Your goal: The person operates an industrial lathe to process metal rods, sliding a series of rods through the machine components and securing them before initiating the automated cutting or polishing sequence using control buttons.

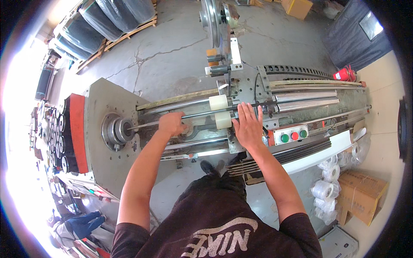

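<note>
A long thin metal rod (pixel 198 113) runs from the round chuck (pixel 122 130) on the machine's grey headstock to the carriage (pixel 245 84). My left hand (pixel 171 124) is closed around the rod, between the chuck and two white rollers. The rod passes between the upper white roller (pixel 218 102) and the lower white roller (pixel 223 120). Just right of these, my right hand (pixel 248 127) lies with fingers stretched out over the rod and carriage; its palm side is hidden. A control box (pixel 289 135) with green and red buttons sits beside my right wrist.
Several dark rods (pixel 297 151) lie on a white sheet (pixel 342 144) under my right forearm. Guide rails and a black cable chain (pixel 297 70) extend right, near a red fire extinguisher (pixel 344 75). Wrapped rolls (pixel 100 20) stand on a pallet at far left. Another person (pixel 81 225) is at lower left.
</note>
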Motion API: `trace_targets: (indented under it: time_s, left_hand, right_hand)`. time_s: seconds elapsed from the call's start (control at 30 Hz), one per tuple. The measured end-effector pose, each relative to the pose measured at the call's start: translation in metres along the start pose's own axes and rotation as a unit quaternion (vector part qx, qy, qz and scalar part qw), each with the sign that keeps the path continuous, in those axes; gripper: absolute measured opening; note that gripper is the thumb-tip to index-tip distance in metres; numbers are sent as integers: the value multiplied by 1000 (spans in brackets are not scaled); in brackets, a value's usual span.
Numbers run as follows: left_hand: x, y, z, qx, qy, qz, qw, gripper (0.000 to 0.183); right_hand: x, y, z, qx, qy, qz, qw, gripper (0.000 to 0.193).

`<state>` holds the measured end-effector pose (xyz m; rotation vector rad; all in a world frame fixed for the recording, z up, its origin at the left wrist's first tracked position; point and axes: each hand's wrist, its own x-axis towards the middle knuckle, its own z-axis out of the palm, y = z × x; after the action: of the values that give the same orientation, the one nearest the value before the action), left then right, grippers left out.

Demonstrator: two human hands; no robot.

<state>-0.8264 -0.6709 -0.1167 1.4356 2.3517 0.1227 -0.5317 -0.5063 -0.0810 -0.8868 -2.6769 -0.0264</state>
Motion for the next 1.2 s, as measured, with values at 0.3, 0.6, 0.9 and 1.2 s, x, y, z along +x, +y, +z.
trace_targets:
  time_s: [0.3, 0.6, 0.9, 1.2]
  left_hand:
    - [28, 83, 8, -5, 14, 89, 996, 65]
    - [8, 62, 16, -35, 89, 100, 990, 80]
    - [-35, -56, 9, -26, 121, 22, 992, 52]
    - [-67, -163, 4, -25, 97, -94, 990, 48]
  right_hand:
    - [4, 0, 3, -20, -24, 10, 999, 61]
    - [2, 4, 6, -65, -27, 0, 997, 61]
    - [1, 6, 4, -71, 4, -9, 997, 60]
    - [1, 10, 7, -74, 0, 0, 997, 62]
